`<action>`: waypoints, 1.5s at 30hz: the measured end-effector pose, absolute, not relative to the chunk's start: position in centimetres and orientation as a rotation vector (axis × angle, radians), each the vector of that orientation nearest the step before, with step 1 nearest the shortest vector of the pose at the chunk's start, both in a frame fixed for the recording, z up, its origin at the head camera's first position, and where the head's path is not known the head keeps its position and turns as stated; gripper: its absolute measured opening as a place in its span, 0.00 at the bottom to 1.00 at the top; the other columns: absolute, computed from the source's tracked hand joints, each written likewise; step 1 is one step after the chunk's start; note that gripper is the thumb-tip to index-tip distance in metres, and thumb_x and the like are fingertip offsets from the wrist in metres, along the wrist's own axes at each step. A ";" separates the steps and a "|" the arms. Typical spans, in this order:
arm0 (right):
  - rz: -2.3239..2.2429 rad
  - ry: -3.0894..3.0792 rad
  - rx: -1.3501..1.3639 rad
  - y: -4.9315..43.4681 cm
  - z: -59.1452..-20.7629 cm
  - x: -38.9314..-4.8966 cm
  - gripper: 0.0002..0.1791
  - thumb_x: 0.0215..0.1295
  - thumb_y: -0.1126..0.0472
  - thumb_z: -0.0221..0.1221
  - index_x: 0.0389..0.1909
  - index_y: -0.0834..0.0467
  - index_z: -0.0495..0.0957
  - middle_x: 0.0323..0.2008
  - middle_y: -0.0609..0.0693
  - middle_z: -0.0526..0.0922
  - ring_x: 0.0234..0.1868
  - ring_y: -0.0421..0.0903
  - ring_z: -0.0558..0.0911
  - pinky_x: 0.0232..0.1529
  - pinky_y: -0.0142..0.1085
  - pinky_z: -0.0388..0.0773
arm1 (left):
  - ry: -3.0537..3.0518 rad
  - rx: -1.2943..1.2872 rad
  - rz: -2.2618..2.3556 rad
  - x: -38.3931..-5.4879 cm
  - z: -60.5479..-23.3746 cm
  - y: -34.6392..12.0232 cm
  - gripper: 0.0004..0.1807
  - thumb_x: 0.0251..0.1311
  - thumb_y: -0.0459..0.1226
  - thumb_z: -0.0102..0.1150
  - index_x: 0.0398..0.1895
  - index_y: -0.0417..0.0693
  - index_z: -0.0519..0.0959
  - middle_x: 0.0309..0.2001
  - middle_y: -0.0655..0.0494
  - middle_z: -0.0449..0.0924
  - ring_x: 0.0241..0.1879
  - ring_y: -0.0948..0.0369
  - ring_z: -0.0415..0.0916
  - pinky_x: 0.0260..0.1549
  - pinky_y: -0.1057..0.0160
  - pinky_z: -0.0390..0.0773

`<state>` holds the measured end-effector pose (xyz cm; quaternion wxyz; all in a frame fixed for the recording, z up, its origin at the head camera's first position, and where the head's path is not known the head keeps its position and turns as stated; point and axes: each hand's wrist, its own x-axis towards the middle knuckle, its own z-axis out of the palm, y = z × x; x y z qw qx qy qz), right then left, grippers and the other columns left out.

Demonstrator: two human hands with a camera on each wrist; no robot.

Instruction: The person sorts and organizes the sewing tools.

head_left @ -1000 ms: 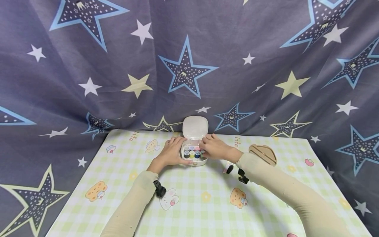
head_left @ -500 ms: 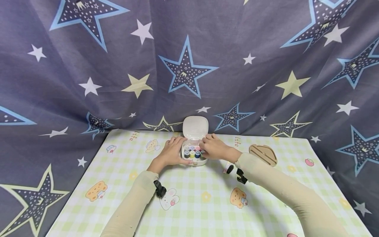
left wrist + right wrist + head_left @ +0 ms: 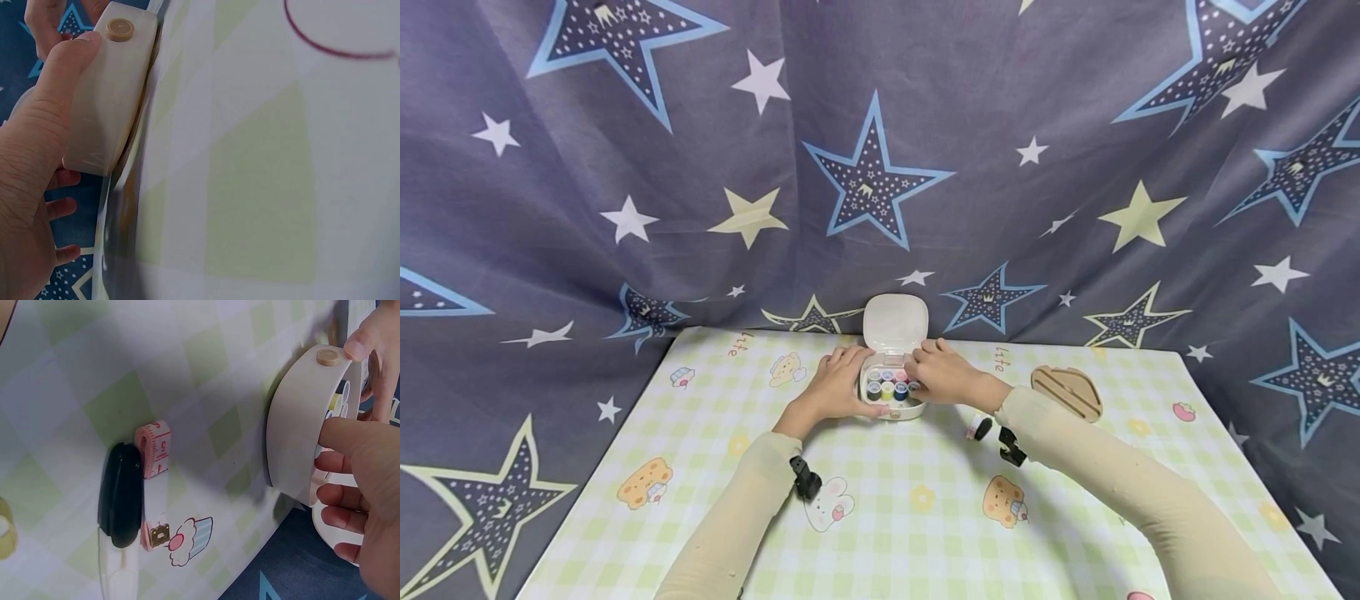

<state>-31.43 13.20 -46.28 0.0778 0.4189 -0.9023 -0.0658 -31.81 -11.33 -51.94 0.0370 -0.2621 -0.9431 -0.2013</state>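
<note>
Table (image 3: 865, 542) under white box (image 3: 294, 419), far edge close behind box; hard push could send box over; lid (image 3: 895, 323) upright behind box, may flop if box tips; left hand (image 3: 833, 387) grips box's left side, thumb on front; loosened hold might let box slide; right hand (image 3: 943, 375) at box's right side, fingers inside, cannot tell if pinching anything; spools (image 3: 900, 391) within box, could topple if those fingers brush them.
</note>
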 end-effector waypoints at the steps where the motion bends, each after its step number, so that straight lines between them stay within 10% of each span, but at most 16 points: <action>1: -0.196 -2.699 1.255 13.2 -46.3 -31.4 0.19 0.58 0.48 0.72 0.30 0.53 0.71 0.32 0.48 0.78 0.40 0.49 0.71 0.43 0.44 0.61 | -2.891 -0.805 -0.625 -31.8 -51.9 -11.3 0.62 0.37 0.70 0.74 0.75 0.49 0.64 0.69 0.52 0.68 0.66 0.48 0.65 0.64 0.39 0.65; 27: 0.011 -2.751 1.228 14.3 -44.5 -31.3 0.13 0.61 0.51 0.70 0.39 0.55 0.82 0.35 0.49 0.79 0.41 0.49 0.72 0.46 0.45 0.64 | -2.891 -0.806 -0.609 -31.6 -51.8 -11.3 0.62 0.37 0.70 0.74 0.74 0.50 0.64 0.69 0.52 0.68 0.66 0.49 0.65 0.64 0.41 0.67; 45: 0.406 -2.699 0.665 26.8 -42.2 -30.3 0.19 0.68 0.52 0.65 0.54 0.58 0.80 0.41 0.58 0.80 0.45 0.55 0.72 0.49 0.53 0.63 | -2.896 -0.801 -0.648 -31.7 -52.1 -11.3 0.63 0.38 0.69 0.75 0.76 0.48 0.62 0.72 0.49 0.65 0.69 0.46 0.62 0.65 0.40 0.66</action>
